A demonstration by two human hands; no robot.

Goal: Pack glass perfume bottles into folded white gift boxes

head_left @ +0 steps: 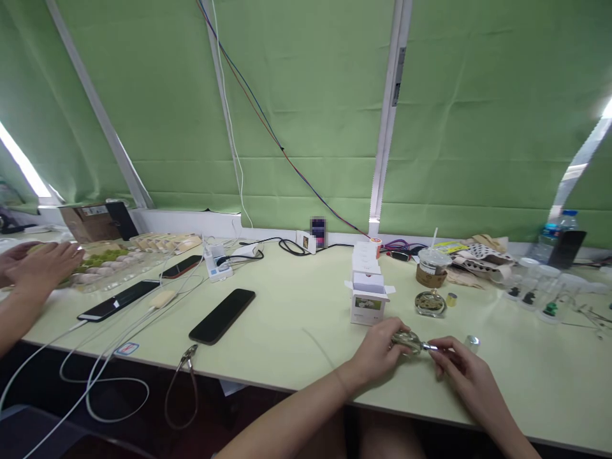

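My left hand [381, 349] is wrapped round a small glass perfume bottle [407, 342], which lies on its side above the front of the table. Its silver neck points right, where the fingertips of my right hand [459, 366] pinch the narrow tip. Just beyond my right hand is a shiny clear-and-silver cap [472, 343]. A second, round glass bottle [430, 305] stands behind my hands, with a small gold cap [452, 299] beside it. Near my left hand, an open white box [367, 309] stands before a row of similar white boxes [366, 260].
Left of me lie a black phone [222, 316], another phone [119, 301], white cables and a power strip [217, 265]. Another person's hands [45, 264] touch a clear tray [129, 268]. Rightward stand an iced drink cup [433, 268] and clear plastic cups [552, 299].
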